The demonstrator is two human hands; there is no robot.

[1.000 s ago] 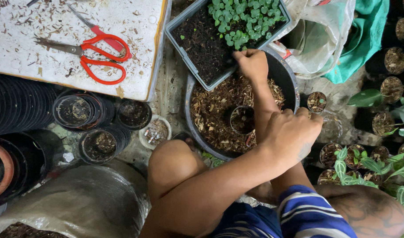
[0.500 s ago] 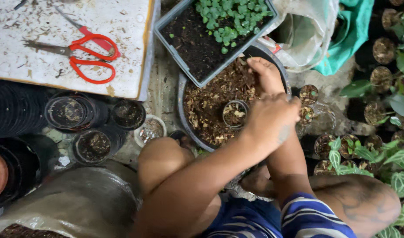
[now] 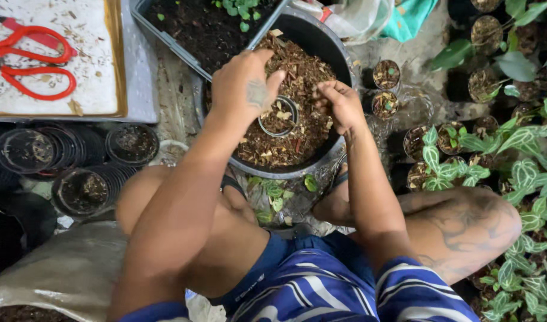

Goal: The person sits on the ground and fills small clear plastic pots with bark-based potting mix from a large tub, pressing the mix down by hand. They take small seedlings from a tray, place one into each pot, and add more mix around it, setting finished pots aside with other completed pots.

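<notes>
Cluttered potting floor among seedlings, black tub (image 3: 321, 36) of brown bark mix, left hand (image 3: 245, 88) gripping small pot (image 3: 278, 116) rim inside tub, right hand (image 3: 340, 104) pinched on mix beside it, red scissors (image 3: 32, 62) on board

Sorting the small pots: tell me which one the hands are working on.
The small pot sitting in the big black tub of bark mix, between the left hand and right hand; the others stand outside the tub.

light: soft, even daylight | shadows: faint | focus: sharp ctr — edges slightly stretched
</notes>
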